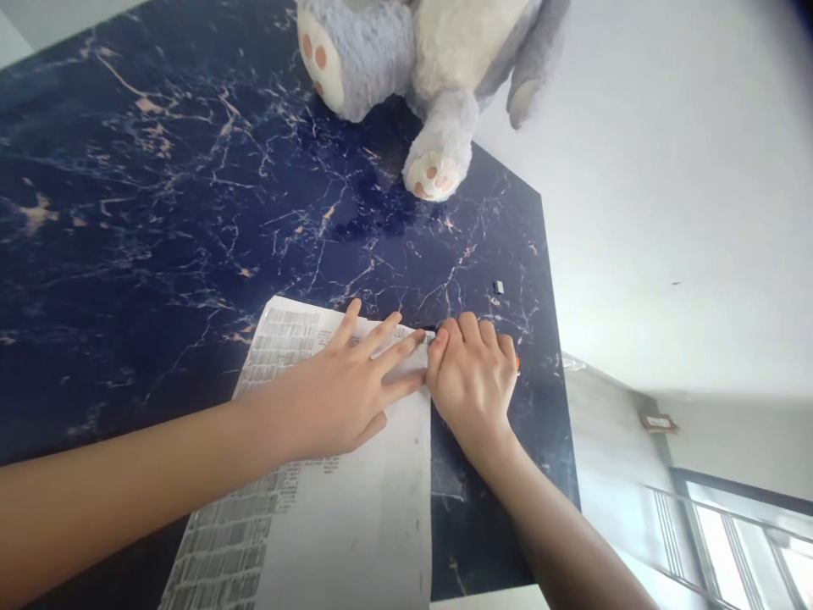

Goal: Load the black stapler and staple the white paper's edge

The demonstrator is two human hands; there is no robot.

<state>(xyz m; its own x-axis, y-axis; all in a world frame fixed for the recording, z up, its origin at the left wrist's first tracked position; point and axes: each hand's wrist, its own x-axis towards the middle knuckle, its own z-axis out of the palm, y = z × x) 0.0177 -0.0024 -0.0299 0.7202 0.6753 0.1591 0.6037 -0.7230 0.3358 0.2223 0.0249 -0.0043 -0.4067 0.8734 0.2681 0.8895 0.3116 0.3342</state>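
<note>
A stack of printed paper sheets (374,525) lies on the dark blue marbled table, its left side covered by grey striped blocks and small text. My left hand (336,390) rests flat across the upper part of the sheets, fingers spread. At the upper right corner of the paper, my right hand (473,368) is closed in a fist around a small item. Most of that item is hidden; a dark tip shows by the paper's corner and an orange bit (517,365) at the fist's right side. A small silvery piece (499,287) lies just beyond the right hand.
A grey and white plush toy (438,127) sits at the table's far side. The marbled table (190,195) ends at a right edge near the right hand. Beyond it are a pale wall (686,212) and a window (749,542) at lower right.
</note>
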